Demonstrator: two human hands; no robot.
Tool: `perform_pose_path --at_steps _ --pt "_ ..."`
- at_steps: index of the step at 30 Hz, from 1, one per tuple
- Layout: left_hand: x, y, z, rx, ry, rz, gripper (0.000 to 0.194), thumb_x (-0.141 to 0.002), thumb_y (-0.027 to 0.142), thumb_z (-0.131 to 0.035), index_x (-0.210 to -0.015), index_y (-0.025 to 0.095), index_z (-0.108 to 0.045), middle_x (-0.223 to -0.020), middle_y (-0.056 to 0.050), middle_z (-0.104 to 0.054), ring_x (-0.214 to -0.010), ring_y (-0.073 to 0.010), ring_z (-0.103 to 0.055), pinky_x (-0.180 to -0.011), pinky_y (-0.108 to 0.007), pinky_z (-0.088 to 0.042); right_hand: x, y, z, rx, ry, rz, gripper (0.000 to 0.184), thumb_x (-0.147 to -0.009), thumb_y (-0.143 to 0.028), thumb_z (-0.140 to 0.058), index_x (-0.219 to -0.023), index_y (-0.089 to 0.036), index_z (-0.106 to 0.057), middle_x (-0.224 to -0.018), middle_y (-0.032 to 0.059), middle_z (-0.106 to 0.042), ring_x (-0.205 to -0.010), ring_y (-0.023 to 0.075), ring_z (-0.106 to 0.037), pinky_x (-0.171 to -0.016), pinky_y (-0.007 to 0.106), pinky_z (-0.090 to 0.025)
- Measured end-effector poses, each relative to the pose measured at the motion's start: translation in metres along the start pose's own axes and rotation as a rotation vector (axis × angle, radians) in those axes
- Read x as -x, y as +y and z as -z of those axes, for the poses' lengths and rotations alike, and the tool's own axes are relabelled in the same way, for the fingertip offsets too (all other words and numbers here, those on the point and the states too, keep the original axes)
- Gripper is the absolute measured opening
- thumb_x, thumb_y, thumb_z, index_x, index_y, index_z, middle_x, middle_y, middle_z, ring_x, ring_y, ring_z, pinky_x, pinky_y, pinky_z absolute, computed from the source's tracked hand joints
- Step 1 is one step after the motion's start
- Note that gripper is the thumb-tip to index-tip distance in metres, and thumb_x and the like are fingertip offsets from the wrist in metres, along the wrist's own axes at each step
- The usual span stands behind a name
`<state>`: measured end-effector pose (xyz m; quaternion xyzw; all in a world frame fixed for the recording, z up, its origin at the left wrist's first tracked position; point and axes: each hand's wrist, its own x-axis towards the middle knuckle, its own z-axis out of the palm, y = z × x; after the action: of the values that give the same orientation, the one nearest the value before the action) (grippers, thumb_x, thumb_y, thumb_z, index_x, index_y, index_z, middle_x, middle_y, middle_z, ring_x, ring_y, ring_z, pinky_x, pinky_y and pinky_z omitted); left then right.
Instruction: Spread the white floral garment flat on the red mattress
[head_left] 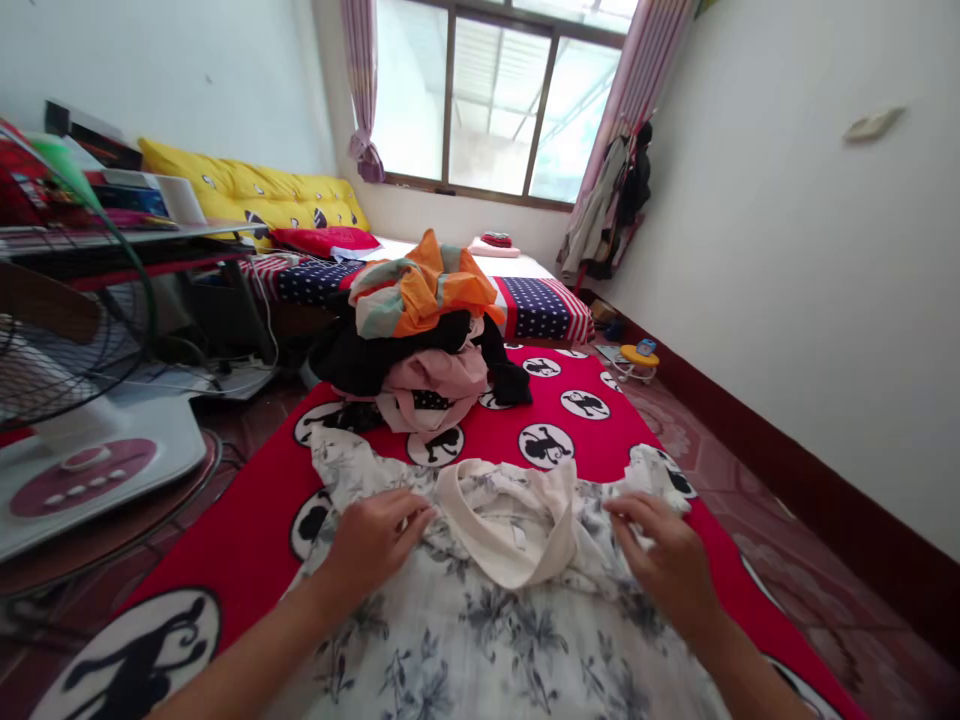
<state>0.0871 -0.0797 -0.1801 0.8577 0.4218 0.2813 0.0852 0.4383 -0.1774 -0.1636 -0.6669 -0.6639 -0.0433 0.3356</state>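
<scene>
The left hand (375, 545) is nearly closed, and its fingers pinch a small fold of the white floral garment (480, 640) beside the cream neckband (510, 535). The right hand (656, 560) is also nearly closed and holds the same cloth at the other upper edge, so the 2 grips have the neckband between them. The garment lies spread on a red blanket with black monkey circles (247, 570).

The cloth looks thin and soft, and each grip seems to have only a little of it. If 1 hand pulls harder than the other, the neckband can twist and the 2 sides can become uneven. A small fold can also slip from the fingers, and then that edge would fall back loosely.

Just beyond the garment stands a loose pile of clothes (420, 350), with an orange and grey piece on top of black and pink pieces. If the garment is pushed against this pile, the top pieces can slide down onto it. Farther back is a bed (540, 310), and an electric fan (75, 330) stands to the left, in front of a table (127, 238).
</scene>
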Motion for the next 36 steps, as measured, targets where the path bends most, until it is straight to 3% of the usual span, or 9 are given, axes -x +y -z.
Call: perform_pose_path --at_steps 5,10,14,18,21,24,27,32,36 --pt "-0.031 0.036 -0.04 0.012 0.034 0.42 0.034 -0.086 0.055 -0.052 -0.085 0.022 -0.06 -0.063 -0.001 -0.064 -0.063 -0.0189 -0.063 -0.056 -0.026 -0.036 -0.026 -0.051 -0.049 0.077 -0.215 -0.358 0.042 -0.087 -0.056 -0.046 -0.108 -0.02 -0.057 -0.072 0.0041 -0.067 -0.069 0.0229 -0.065 -0.06 0.029 -0.04" --pt "-0.021 0.035 -0.065 -0.034 0.033 0.512 0.037 -0.082 0.054 -0.057 -0.099 0.022 -0.054 -0.072 -0.004 -0.067 -0.07 -0.0222 -0.066 -0.057 -0.026 -0.034 -0.014 -0.057 -0.068 0.173 -0.283 -0.507 0.048 -0.086 -0.052 -0.045 -0.118 -0.015 -0.048 -0.086 0.0146 -0.07 -0.08 0.0292 -0.067 -0.065 0.033 -0.041" --pt "-0.016 0.034 -0.065 -0.035 0.041 0.476 0.036 -0.082 0.054 -0.058 -0.1 0.023 -0.055 -0.07 -0.002 -0.066 -0.067 -0.0212 -0.065 -0.056 -0.026 -0.032 0.001 -0.042 -0.073 0.028 -0.214 -0.531 0.033 -0.075 -0.025 -0.052 -0.107 -0.017 -0.053 -0.07 0.0062 -0.068 -0.071 0.0245 -0.065 -0.064 0.03 -0.043" --pt "-0.014 0.033 -0.065 0.04 0.11 0.349 0.028 -0.085 0.045 -0.058 -0.101 0.022 -0.058 -0.064 0.002 -0.062 -0.063 -0.018 -0.062 -0.057 -0.025 -0.036 0.016 -0.038 -0.079 -0.267 -0.034 -0.533 0.025 -0.08 -0.041 -0.054 -0.093 -0.02 -0.057 -0.059 -0.0006 -0.062 -0.054 0.019 -0.059 -0.052 0.026 -0.042" --pt "-0.011 0.032 -0.068 0.159 0.171 0.153 0.014 -0.088 0.03 -0.056 -0.097 0.021 -0.062 -0.083 -0.001 -0.065 -0.072 -0.0149 -0.062 -0.065 -0.024 -0.042 0.023 -0.041 -0.082 -0.465 0.04 -0.506 0.035 -0.082 -0.054 -0.053 -0.071 -0.021 -0.055 -0.051 -0.0028 -0.056 -0.045 0.0143 -0.052 -0.047 0.024 -0.039" --pt "-0.009 0.032 -0.071 0.252 0.093 -0.08 0.018 -0.088 0.028 -0.056 -0.103 0.023 -0.065 -0.109 -0.004 -0.065 -0.083 -0.0142 -0.064 -0.072 -0.023 -0.046 0.025 -0.041 -0.083 -0.576 0.068 -0.515 0.044 -0.079 -0.056 -0.058 -0.055 -0.021 -0.047 -0.043 -0.0038 -0.049 -0.041 0.0122 -0.047 -0.044 0.023 -0.038" --pt "-0.009 0.035 -0.073 0.235 -0.056 -0.223 0.029 -0.084 0.036 -0.063 -0.112 0.026 -0.065 -0.113 -0.003 -0.065 -0.091 -0.0176 -0.065 -0.076 -0.026 -0.048 0.024 -0.038 -0.084 -0.732 0.092 -0.564 0.04 -0.071 -0.052 -0.069 -0.056 -0.02 -0.05 -0.047 -0.0033 -0.053 -0.044 0.0125 -0.05 -0.044 0.024 -0.042" --pt "-0.01 0.036 -0.077 0.24 -0.108 -0.207 0.019 -0.084 0.029 -0.065 -0.101 0.025 -0.071 -0.1 -0.002 -0.067 -0.085 -0.0178 -0.065 -0.074 -0.026 -0.048 0.022 -0.034 -0.088 -1.12 0.129 -0.588 0.033 -0.056 -0.03 -0.084 -0.078 -0.019 -0.063 -0.064 -0.003 -0.063 -0.057 0.0126 -0.057 -0.054 0.024 -0.05" --pt "-0.013 0.035 -0.078 0.395 0.008 -0.112 0.014 -0.088 0.024 -0.058 -0.091 0.021 -0.072 -0.089 -0.003 -0.065 -0.08 -0.0153 -0.063 -0.072 -0.025 -0.046 0.019 -0.032 -0.087 -1.407 0.18 -0.665 0.033 -0.05 -0.019 -0.084 -0.076 -0.021 -0.064 -0.071 -0.0033 -0.067 -0.065 0.0131 -0.063 -0.062 0.025 -0.054"
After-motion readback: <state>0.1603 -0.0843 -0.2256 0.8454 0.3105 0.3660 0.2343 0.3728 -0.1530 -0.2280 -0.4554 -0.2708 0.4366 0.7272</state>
